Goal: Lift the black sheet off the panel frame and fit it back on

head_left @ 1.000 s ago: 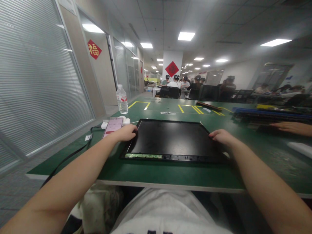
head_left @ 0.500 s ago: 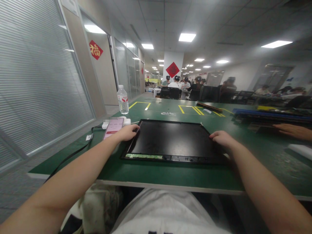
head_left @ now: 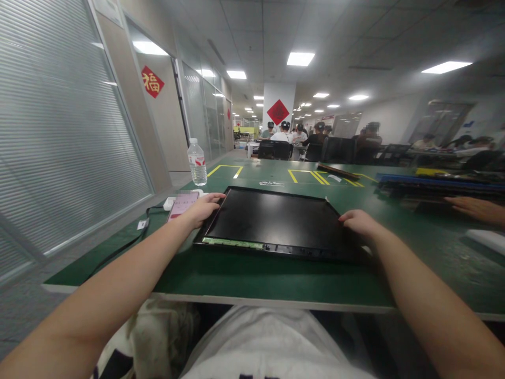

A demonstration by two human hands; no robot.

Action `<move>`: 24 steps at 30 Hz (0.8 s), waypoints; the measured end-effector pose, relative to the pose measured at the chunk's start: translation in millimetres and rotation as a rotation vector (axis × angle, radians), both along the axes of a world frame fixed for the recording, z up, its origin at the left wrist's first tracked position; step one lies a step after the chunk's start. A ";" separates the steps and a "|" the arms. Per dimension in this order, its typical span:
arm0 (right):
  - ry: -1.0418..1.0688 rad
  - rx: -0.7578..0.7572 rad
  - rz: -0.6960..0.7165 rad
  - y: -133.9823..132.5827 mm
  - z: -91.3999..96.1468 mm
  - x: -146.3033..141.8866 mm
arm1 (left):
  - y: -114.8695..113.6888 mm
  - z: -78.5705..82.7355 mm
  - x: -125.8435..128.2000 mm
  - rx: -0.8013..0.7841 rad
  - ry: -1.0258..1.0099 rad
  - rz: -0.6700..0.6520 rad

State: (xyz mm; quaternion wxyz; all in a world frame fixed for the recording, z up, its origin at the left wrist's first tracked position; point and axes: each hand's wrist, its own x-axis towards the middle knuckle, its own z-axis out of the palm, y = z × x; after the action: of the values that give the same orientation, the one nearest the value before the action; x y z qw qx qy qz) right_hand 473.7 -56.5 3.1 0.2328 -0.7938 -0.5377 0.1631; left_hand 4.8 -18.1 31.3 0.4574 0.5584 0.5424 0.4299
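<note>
So the flat black screen panel [head_left: 276, 218] was on the near part of the green table [head_left: 276, 287], right in front of the person, glossy side up and tipped a little, with its left side higher than the right. A strip of green circuit board [head_left: 232, 242] ran along the left half of its near edge. The left hand [head_left: 204, 207] had its fingers gripping the frame on the left side, and the right hand [head_left: 358, 222] was pinching the right edge between thumb and fingers, though the undersides of both grips were kinda hidden. Just past the left wrist lay a phone [head_left: 183, 205] with a pinkish screen, next to a white plug [head_left: 169, 203] on a black cable [head_left: 114, 256]. A clear water bottle [head_left: 197, 163] stood upright behind those. Further back there was yellow tape [head_left: 321, 178] on the tabletop, plus a dark narrow bar [head_left: 338, 171]. Over on the right, a co-worker's hand [head_left: 477, 209] was flat-ish, fingers stretched out near some blurry blue-topped parts [head_left: 434, 180]; couldn't tell if it touched them.
</note>
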 end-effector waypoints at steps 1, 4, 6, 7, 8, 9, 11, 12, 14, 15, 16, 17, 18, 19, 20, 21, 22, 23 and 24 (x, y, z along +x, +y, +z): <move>0.002 -0.002 0.002 0.0 -0.1 -0.1 | -0.7 1.6 1.0 -0.006 -0.017 0.023; 0.004 -0.008 0.000 0.0 0.4 -0.2 | -1.3 3.9 2.2 -0.022 -0.062 0.069; -0.001 -0.010 -0.002 0.2 1.1 -0.1 | -1.1 3.6 2.0 -0.047 -0.075 0.077; -0.006 -0.012 0.001 0.3 1.5 -0.1 | -1.0 3.1 1.9 -0.062 -0.079 0.074; -0.013 -0.015 0.003 0.3 1.9 0.0 | -1.1 2.5 1.7 -0.080 -0.083 0.069; -0.018 -0.019 0.003 0.2 2.2 0.0 | -1.4 1.8 1.7 -0.099 -0.091 0.063; -0.027 -0.014 -0.002 -0.1 2.4 -0.1 | -2.3 0.6 2.1 -0.139 -0.118 0.055; -0.028 -0.017 -0.004 -0.4 2.4 -0.2 | -3.0 0.3 2.5 -0.156 -0.134 0.054; -0.018 -0.033 0.002 -0.9 2.4 -0.4 | -4.4 0.6 3.6 -0.180 -0.161 0.052; -0.011 -0.047 0.009 -1.1 2.4 -0.5 | -5.1 1.0 4.1 -0.186 -0.169 0.053; -0.006 -0.060 0.016 -1.0 2.4 -0.4 | -5.5 1.6 4.5 -0.192 -0.173 0.053; -0.005 -0.071 0.020 -0.8 2.3 -0.1 | -5.9 2.2 4.9 -0.198 -0.174 0.050; -0.006 -0.070 0.020 -0.5 2.2 0.3 | -6.0 2.6 5.1 -0.206 -0.173 0.047; -0.011 -0.065 0.015 0.1 1.9 0.8 | -5.9 2.8 5.1 -0.212 -0.170 0.043; -0.020 -0.057 0.009 0.8 1.7 1.5 | -5.7 2.8 5.0 -0.217 -0.167 0.041; -0.029 -0.045 0.007 1.5 1.3 2.2 | -5.4 2.6 4.8 -0.222 -0.163 0.040; -0.036 -0.034 0.011 2.2 1.0 2.9 | -5.0 2.1 4.5 -0.225 -0.162 0.041; -0.042 -0.026 0.016 2.9 0.8 3.5 | -4.6 1.6 4.2 -0.226 -0.166 0.043; -0.046 -0.017 0.020 3.3 0.6 4.0 | -4.3 1.1 3.9 -0.228 -0.170 0.044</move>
State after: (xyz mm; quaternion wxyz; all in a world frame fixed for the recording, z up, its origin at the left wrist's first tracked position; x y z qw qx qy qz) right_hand 477.7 -53.2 3.7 0.2121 -0.7939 -0.5494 0.1516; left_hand 8.8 -22.3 32.5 0.5528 0.4525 0.5588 0.4213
